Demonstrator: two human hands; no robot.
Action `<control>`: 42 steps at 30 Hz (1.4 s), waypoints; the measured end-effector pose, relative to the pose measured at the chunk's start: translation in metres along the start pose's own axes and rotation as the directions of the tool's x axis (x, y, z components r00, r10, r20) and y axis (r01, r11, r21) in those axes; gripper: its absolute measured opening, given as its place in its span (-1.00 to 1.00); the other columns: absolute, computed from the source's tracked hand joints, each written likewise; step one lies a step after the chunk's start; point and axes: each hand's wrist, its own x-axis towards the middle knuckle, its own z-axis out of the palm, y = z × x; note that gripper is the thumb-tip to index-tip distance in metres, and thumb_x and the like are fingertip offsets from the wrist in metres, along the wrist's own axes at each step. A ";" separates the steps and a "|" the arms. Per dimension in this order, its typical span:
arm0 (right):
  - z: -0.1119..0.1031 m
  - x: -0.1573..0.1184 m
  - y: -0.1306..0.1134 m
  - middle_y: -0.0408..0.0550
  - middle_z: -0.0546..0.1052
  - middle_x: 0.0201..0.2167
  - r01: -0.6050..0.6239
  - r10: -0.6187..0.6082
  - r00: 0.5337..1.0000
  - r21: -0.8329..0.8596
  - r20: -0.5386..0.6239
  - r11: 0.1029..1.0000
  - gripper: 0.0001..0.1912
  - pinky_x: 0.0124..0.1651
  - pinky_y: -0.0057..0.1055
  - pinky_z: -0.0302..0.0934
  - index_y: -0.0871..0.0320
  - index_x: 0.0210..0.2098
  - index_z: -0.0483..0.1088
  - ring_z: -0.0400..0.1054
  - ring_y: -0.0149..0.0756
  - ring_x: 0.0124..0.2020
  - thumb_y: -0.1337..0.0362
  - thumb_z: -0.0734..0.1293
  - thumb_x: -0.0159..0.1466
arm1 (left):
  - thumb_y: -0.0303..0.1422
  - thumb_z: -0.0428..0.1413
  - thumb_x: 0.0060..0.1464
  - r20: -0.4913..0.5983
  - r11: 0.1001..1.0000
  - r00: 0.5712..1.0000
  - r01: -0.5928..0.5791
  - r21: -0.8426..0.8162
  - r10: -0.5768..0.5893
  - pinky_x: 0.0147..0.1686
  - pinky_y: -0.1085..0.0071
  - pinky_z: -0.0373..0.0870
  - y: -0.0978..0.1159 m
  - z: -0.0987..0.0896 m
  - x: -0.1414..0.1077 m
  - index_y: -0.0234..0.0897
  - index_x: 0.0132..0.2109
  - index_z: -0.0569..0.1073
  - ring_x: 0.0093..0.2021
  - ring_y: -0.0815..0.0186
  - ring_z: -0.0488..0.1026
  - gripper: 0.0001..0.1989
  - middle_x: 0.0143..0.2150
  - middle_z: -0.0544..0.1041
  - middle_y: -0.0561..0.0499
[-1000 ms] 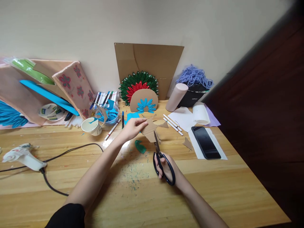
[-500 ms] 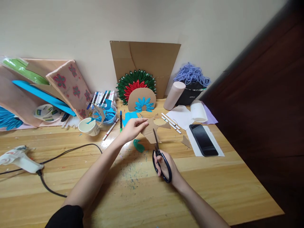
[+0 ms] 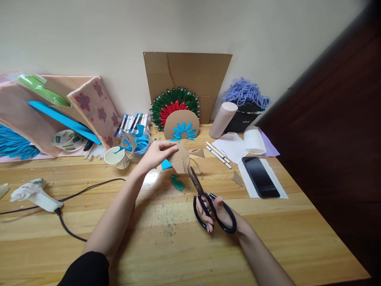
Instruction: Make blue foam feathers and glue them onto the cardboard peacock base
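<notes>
Between the thumb and fingers of my left hand [image 3: 159, 155] is a piece of brown cardboard [image 3: 180, 159] with a cut edge. My right hand [image 3: 218, 214] is closed on the black handles of a pair of scissors [image 3: 199, 186]. Its blades are slightly parted, their tips at the cardboard's lower right edge. A thin curved strip of cardboard [image 3: 199, 167] shows just right of the held piece. Below the cardboard lies a green bird-shaped cutout [image 3: 177, 182]. Something blue [image 3: 166, 164] is partly hidden beneath my left hand.
A white glue gun [image 3: 37, 194] with a black cord lies at left. A paper cup [image 3: 116, 157] and a tub of blue scraps [image 3: 138, 143] stand behind my left arm. At right are a phone [image 3: 260, 176], white sticks [image 3: 218, 155] and a pink bottle [image 3: 223, 119]. Decorated cardboard [image 3: 178, 107] leans on the wall.
The scissors have drawn back from within the cardboard toward its lower right edge, and their handles have spread. A thin strip now hangs off at the right. The view has shifted slightly left.
</notes>
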 end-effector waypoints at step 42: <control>-0.010 -0.016 -0.036 -0.27 0.18 -0.66 -0.082 -0.034 0.979 -0.538 -0.203 0.839 -0.50 -0.72 -0.61 0.01 0.16 -0.50 0.15 0.04 -0.53 -0.69 -0.17 0.29 0.04 | -0.34 0.17 -0.10 0.693 0.969 0.720 -0.186 0.164 0.021 -0.46 0.53 0.25 0.035 0.023 0.047 -0.27 -0.30 0.59 -0.44 0.34 0.41 -0.82 -0.40 0.57 0.01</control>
